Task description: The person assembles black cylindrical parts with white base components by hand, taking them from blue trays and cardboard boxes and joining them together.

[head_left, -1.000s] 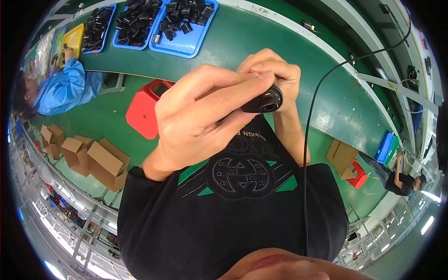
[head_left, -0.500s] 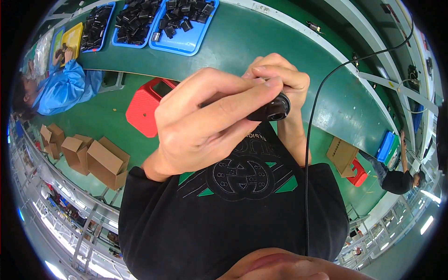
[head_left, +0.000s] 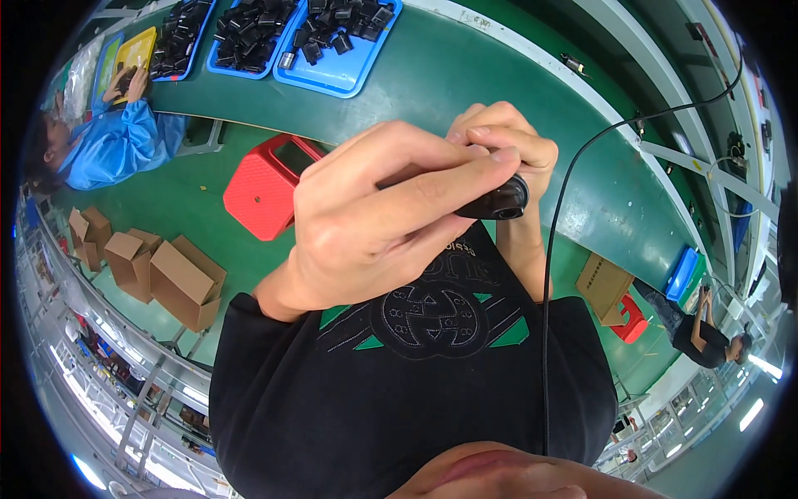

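Green worktop (head_left: 449, 79) above centre-frame black piece (head_left: 499, 200), pinched in left hand (head_left: 366, 208) beside curled right hand (head_left: 517, 143) (grip unclear), liable to drop if loosened.

Partly covered lettering (head_left: 475, 268) on black shirt (head_left: 416, 407)
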`<state>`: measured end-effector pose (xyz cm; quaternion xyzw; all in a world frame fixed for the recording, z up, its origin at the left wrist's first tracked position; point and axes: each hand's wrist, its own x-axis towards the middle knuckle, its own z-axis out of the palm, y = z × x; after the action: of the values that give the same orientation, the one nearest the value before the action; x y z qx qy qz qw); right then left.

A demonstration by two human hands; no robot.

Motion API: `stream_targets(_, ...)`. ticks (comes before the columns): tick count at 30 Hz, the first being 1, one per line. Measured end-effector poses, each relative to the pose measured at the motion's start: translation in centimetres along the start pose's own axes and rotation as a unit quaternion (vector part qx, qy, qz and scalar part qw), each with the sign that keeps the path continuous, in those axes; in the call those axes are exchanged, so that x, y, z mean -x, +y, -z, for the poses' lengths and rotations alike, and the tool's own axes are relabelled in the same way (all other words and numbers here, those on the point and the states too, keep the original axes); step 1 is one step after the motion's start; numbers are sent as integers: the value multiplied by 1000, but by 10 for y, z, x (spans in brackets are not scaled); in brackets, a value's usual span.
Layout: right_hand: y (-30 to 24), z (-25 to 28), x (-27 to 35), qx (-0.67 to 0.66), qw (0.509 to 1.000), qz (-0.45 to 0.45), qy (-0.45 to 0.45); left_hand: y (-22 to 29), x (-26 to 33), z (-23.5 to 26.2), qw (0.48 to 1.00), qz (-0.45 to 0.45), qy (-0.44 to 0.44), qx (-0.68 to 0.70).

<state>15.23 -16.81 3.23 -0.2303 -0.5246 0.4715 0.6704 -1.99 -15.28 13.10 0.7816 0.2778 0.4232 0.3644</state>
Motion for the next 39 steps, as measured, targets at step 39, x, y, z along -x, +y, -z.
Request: stream_targets(39, -43, 11, -10, 71, 962, -263, -38, -22, 2, 16, 896, 297, -27, 329)
